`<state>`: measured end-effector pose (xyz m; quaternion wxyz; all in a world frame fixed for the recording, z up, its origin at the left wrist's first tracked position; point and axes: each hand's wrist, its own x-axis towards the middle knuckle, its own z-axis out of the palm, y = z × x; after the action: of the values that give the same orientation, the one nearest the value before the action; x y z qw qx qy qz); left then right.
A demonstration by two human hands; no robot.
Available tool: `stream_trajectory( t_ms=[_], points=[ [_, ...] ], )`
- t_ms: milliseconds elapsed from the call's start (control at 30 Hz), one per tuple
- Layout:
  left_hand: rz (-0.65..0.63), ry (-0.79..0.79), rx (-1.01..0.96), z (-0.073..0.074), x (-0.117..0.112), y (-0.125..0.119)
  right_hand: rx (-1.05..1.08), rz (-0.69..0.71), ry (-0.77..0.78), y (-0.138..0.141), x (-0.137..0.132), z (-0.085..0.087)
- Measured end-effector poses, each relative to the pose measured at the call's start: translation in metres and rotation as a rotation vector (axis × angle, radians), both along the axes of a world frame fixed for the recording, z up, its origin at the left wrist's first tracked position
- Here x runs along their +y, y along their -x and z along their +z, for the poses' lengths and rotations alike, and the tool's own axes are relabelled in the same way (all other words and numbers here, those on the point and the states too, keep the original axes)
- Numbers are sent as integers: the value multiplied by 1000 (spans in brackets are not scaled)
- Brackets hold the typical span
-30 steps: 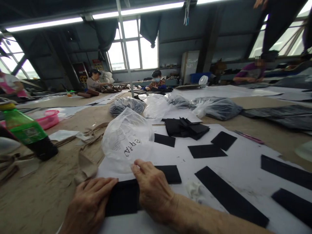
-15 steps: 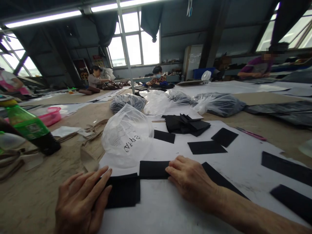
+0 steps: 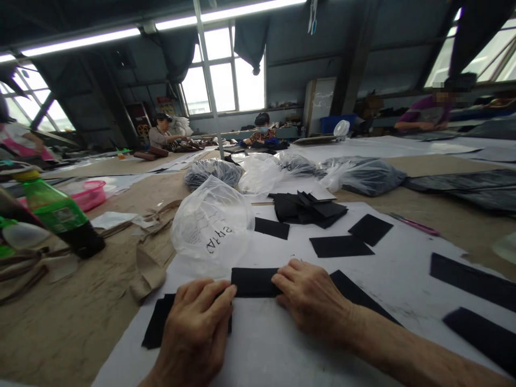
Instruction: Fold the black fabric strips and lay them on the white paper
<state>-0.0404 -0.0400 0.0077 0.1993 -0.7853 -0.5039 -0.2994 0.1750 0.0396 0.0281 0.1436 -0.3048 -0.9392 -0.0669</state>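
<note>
My left hand (image 3: 195, 336) lies flat, fingers stretched, on a black fabric piece (image 3: 155, 328) near the front of a white sheet (image 3: 282, 355). Its fingertips reach the left end of a second black rectangle (image 3: 252, 281). My right hand (image 3: 312, 301) rests on the right end of that rectangle, fingers curled down and pressing it. A long black strip (image 3: 358, 294) runs out from under my right wrist. A clear plastic bag (image 3: 212, 223) with writing on it stands just behind the rectangle.
More black pieces (image 3: 341, 245) and a black pile (image 3: 308, 208) lie further back, dark strips (image 3: 471, 279) at right. A green bottle (image 3: 56, 215) and pink tub (image 3: 89, 194) stand at left, bagged goods (image 3: 363, 177) behind. Other people work at far tables.
My left hand slid right across the near black piece until its fingers met the second rectangle. My right hand moved from the near piece to the rectangle's right end and stays there.
</note>
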Motion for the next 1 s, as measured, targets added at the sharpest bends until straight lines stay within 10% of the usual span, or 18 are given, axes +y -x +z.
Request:
stream_trajectory(
  t_ms=[333, 667, 1000],
  points=[
    [61, 157, -57, -7, 16, 3, 6, 5, 23, 0, 22, 0],
    [114, -68, -152, 1, 24, 9, 371, -208, 348, -20, 27, 33],
    [-27, 778, -1126, 40, 11, -27, 555, -259, 1065, -22, -12, 40]
  ],
)
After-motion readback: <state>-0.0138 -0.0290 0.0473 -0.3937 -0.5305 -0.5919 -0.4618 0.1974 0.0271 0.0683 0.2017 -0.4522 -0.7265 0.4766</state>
